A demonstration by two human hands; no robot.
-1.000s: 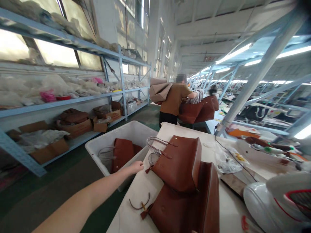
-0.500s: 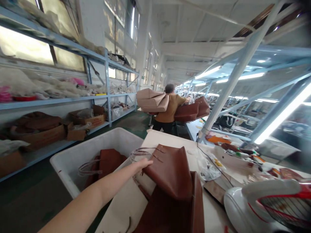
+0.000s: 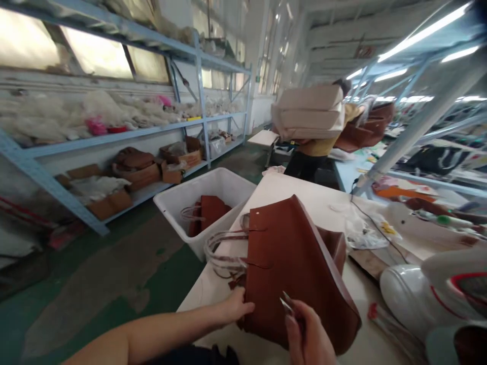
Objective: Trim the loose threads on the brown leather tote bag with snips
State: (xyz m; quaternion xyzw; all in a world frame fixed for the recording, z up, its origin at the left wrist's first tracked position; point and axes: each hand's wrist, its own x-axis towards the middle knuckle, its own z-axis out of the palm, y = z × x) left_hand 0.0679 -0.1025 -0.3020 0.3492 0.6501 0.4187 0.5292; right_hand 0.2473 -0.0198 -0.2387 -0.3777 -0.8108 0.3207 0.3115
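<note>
A brown leather tote bag (image 3: pixel 285 263) lies across the table in front of me, its handles (image 3: pixel 224 253), in clear wrapping, pointing left. My left hand (image 3: pixel 236 306) pinches the bag's open edge below the handles, thumb on the near face and fingers out of sight behind. Over the bag's lower part, my right hand (image 3: pixel 308 329) is closed around small metal thread snips (image 3: pixel 286 302), their two pointed tips apart and aimed at the leather. Part of another brown bag (image 3: pixel 335 243) shows behind the first.
A white bin (image 3: pixel 171 213) with brown bags stands left of the white table (image 3: pixel 297 190). On the right are a white fan (image 3: pixel 407 289), a plastic bag (image 3: pixel 365 228) and a cable. Another person (image 3: pixel 319 152) carries beige and brown bags. Shelves (image 3: pixel 152 129) line the wall.
My left hand has drawn the bag nearer and turned its broad face towards me. My right hand has come into view with the snips. The view swung left; the other person appears nearer.
</note>
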